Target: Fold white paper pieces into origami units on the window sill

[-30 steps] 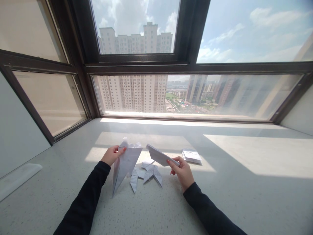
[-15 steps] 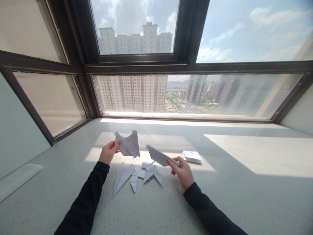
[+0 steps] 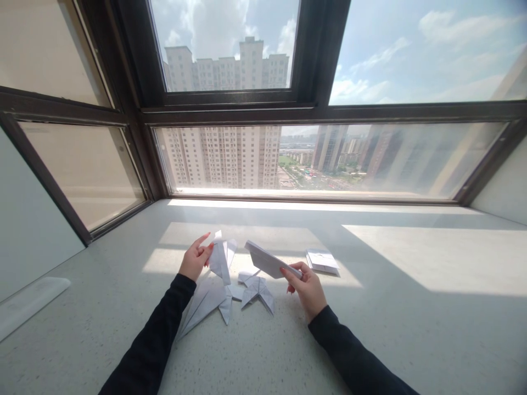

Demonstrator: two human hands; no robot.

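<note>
My left hand point(image 3: 196, 259) pinches a white folded-paper piece point(image 3: 218, 258) between thumb and finger, its other fingers partly extended. In my right hand point(image 3: 307, 288) is a long, flat folded-paper piece point(image 3: 267, 260), gripped at its right end and slanting up to the left. Beneath my left hand lies a pointed folded paper shaped like a paper plane point(image 3: 206, 303), partly covered by that hand and its paper. Between the hands, a smaller pointed paper fold point(image 3: 225, 309) and a several-pointed paper fold point(image 3: 258, 295) rest on the sill.
A flat folded-paper stack point(image 3: 323, 261) lies right of my right hand on the speckled white sill point(image 3: 391, 329). Dark window frames point(image 3: 313, 201) border the back and left. A pale flat strip point(image 3: 37, 299) lies at the far left.
My left hand has moved right and slightly down, and the paper in it has turned to a narrower view. The plane-like paper below has shifted left. My right hand stays nearly still.
</note>
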